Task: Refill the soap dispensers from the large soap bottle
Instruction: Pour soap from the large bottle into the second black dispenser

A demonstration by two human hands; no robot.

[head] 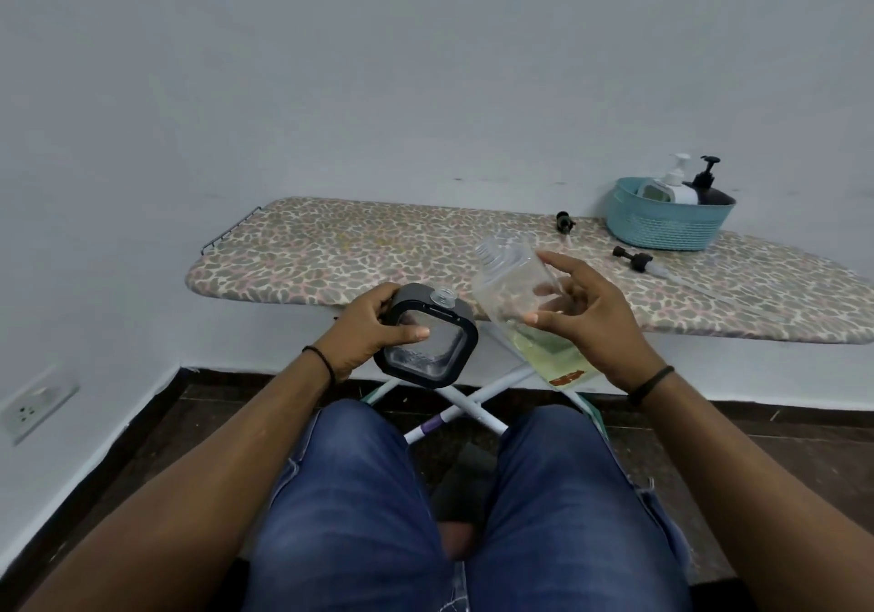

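Two hands are raised over the person's lap, in front of the ironing board (331,256). The left hand (373,332) grips a square dispenser (428,339) with a dark frame and clear window, thumb lying across the window, fingers curled round the far side; its open threaded neck points up and to the right. The right hand (586,313) holds the large clear bottle (525,308), tilted with its open mouth up and away from the person, just right of the dispenser and not touching it. Its fingers are loosely spread, with the thumb and a fingertip against the bottle's side. Yellowish soap pools in the bottle's low end, near a label.

On the board's right part stands a teal basket (662,228) holding a white pump bottle (676,185) and a dark pump bottle (709,188). Two loose black pump heads lie on the board, one (565,222) left of the basket, the other (633,259) in front of it, with its clear tube trailing right.
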